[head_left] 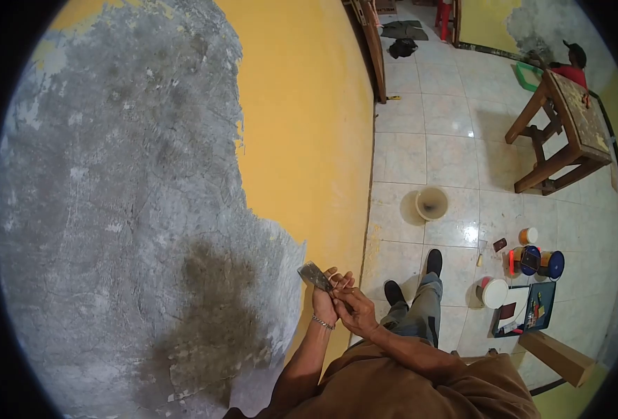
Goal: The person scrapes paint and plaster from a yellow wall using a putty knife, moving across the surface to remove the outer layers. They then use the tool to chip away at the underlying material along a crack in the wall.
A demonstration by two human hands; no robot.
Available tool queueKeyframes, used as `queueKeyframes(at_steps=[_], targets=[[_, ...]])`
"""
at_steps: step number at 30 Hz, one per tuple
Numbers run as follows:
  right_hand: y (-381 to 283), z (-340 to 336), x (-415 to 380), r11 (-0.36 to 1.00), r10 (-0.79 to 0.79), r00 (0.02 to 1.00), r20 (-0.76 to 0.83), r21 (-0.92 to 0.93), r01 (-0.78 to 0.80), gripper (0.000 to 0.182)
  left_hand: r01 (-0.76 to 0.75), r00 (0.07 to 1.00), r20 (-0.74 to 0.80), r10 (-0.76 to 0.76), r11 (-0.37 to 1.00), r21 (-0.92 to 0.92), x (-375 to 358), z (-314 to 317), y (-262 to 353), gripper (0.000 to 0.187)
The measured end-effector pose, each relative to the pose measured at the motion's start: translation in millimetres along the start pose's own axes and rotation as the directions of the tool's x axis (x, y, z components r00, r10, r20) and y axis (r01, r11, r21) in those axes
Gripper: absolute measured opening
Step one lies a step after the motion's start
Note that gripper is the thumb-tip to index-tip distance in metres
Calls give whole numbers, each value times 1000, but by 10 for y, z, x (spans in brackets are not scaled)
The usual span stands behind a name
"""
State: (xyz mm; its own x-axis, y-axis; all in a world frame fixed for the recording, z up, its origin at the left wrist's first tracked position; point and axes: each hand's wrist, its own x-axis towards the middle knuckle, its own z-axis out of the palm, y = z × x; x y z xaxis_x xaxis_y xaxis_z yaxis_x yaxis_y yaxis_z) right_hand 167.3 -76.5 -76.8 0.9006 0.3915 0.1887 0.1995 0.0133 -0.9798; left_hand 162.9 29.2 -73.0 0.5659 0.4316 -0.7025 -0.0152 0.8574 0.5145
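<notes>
Both hands are together in front of my body, close to the wall. My left hand (325,302), with a chain bracelet at the wrist, has its palm turned up under a flat dark scraper (314,276). My right hand (356,309) has its fingers closed at the scraper's lower end, touching the left palm. Beside them the wall shows bare grey plaster (183,140) with a dark damp patch, bordered by yellow paint (295,126) with a ragged edge. Exactly how the left fingers hold the scraper is partly hidden.
A pale bucket (432,203) stands on the tiled floor (449,157). Several paint tubs (530,260) and an open toolbox (541,307) lie right of my feet. Farther back are a wooden stool (567,115) and a person (574,66) near a green tray (529,77).
</notes>
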Motion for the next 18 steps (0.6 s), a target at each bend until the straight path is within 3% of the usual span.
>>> queueKeyframes(at_steps=[3, 6, 8, 9, 12, 14, 16, 18], targets=[[-109, 33, -32, 998, -57, 996, -70, 33, 59, 21, -23, 999, -33, 25, 999, 42, -132, 91, 47, 23], [-215, 48, 161, 996, -77, 989, -130, 42, 83, 18, -67, 996, 51, 70, 997, -45, -25, 178, 230, 20], [-261, 55, 336, 1000, 4, 999, -50, -25, -5, 16, 4, 972, 236, 16, 997, -83, 167, 172, 357, 19], [-306, 52, 425, 998, 63, 993, -97, 22, -62, 14, 15, 972, 234, 2, 997, -69, 245, 263, 394, 21], [-269, -96, 452, 997, 67, 997, -36, -26, -68, 11, -45, 970, 235, 71, 993, -113, 232, 311, 273, 22], [-284, -103, 385, 999, 37, 998, -54, -19, -38, 11, 6, 954, 297, 47, 985, -175, 174, 145, 250, 26], [-260, -21, 385, 1000, -18, 999, -46, -16, 17, 13, 26, 957, 290, 17, 989, -144, 197, 164, 345, 25], [-226, 5, 446, 998, 59, 997, -39, -12, -60, 13, -5, 973, 229, 28, 995, -100, 302, 313, 363, 24]])
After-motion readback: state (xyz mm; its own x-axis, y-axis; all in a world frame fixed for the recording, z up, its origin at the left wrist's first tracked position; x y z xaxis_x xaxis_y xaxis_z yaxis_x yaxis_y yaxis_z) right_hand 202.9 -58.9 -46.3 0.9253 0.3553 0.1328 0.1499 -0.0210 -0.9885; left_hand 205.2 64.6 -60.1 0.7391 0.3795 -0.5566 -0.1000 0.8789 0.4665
